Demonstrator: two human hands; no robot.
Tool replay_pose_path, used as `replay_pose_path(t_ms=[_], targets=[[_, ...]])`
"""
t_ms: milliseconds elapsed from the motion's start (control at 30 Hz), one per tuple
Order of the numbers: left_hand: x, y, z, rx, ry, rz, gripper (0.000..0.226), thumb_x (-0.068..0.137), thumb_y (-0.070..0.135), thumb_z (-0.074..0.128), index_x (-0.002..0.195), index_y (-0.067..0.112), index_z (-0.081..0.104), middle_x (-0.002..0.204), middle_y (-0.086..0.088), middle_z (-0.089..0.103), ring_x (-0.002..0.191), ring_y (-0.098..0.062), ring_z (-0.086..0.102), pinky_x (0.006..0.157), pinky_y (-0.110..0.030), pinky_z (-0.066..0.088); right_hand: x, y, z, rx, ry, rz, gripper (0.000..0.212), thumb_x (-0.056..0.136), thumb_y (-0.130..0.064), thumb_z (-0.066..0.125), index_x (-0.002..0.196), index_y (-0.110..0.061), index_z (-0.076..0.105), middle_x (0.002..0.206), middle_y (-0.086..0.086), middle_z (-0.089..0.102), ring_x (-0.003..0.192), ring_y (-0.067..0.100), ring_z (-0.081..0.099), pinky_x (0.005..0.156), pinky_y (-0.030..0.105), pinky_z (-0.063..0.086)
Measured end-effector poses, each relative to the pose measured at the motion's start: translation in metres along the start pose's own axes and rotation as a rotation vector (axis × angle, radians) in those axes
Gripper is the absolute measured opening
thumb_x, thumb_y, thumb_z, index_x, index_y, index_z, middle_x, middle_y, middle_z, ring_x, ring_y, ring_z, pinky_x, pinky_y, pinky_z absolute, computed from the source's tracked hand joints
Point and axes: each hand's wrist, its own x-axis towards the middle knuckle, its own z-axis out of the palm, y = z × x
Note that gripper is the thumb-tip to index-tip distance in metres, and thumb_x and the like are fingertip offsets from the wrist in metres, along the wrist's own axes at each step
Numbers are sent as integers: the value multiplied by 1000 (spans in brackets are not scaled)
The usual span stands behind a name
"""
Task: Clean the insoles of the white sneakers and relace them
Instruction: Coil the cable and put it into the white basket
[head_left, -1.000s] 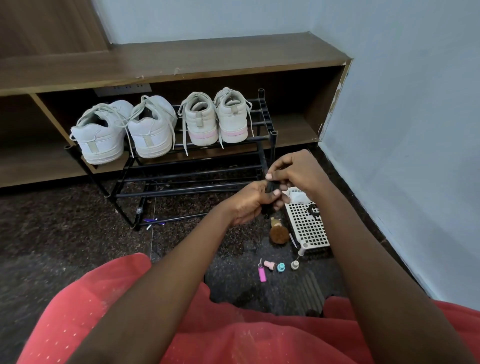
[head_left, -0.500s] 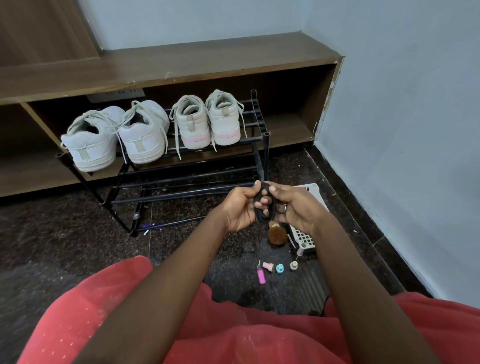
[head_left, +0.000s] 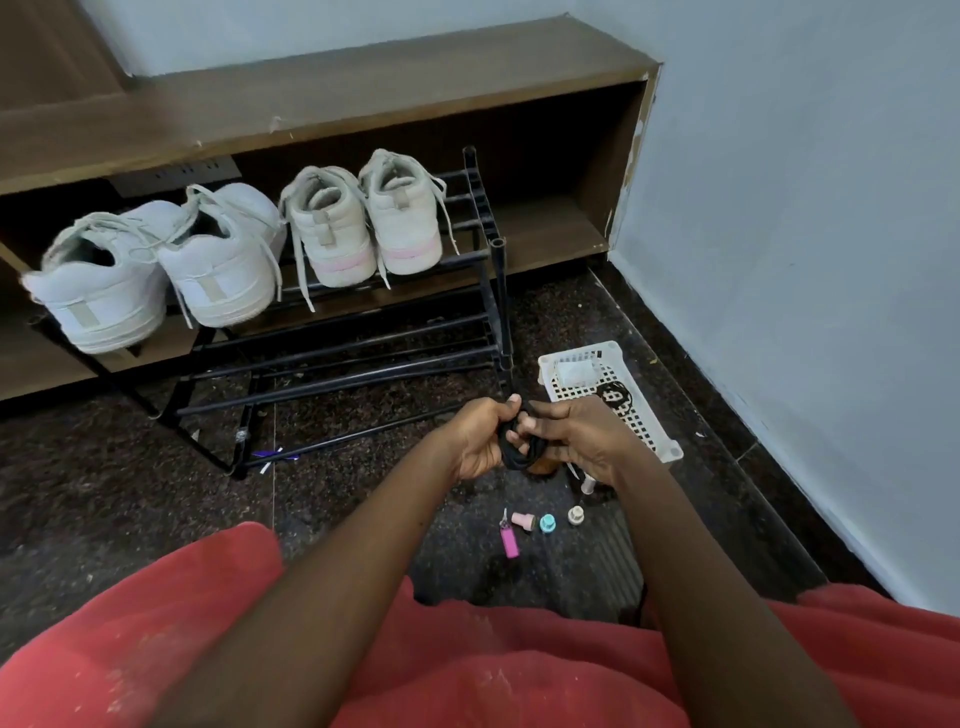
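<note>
Cord, black and flat like a shoelace, is bunched into a small looped coil just in front of the rack's right front post, and both hands hold it. The left hand curls its fingers round the coil's left side, thumb tip on top. The right hand pinches the loops from the other side, fingers bent and clamped on the cord.

The rack is thin black metal tubing, its round bars set in sloping tiers. Four white sneakers stand on its top tier, heels outward. The larger pair sits at the rack's left end, smooth-skinned, with beige heel tabs and thick ribbed soles. The smaller pair sits toward the rack's right end, with a pink band across each heel. Pale laces are threaded in all four, and their loose ends dangle over the rack's front bar.

On the floor just right of the rack's foot lies a white plastic tray pierced with a grid of square holes. It carries a second black coil and a pale rectangular pad. Further out from the rack's front lie a flat pink tag and three little round caps, pink, teal and cream. Behind the rack runs a brown wooden shelf with chipped veneer at its right edge. Under the rack the floor is dark speckled stone.
</note>
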Motion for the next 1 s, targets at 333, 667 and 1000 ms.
replay_pose_path(t_ms=[333, 667, 1000], targets=[[97, -46, 13, 338, 147, 1, 15, 94, 5, 52, 82, 11, 59, 75, -5, 59, 67, -13, 56, 72, -32, 51, 59, 52, -92, -96, 288, 151, 29, 81, 12, 59, 110, 13, 61, 80, 14, 67, 69, 22, 63, 55, 25, 54], [231, -33, 38, 551, 208, 149, 37, 80, -13, 62, 116, -7, 61, 95, -11, 69, 67, -16, 63, 60, -15, 55, 160, 76, -166, 150, 599, 161, 19, 81, 11, 62, 100, 11, 60, 82, 15, 63, 57, 19, 63, 39, 21, 50], [340, -35, 29, 1176, 373, 382, 31, 82, -3, 62, 108, 10, 71, 104, -10, 71, 85, -12, 63, 71, -18, 49, 253, 104, -193, -56, 745, 141, 36, 83, -8, 64, 117, -1, 58, 117, 14, 63, 103, 25, 64, 82, 30, 55]])
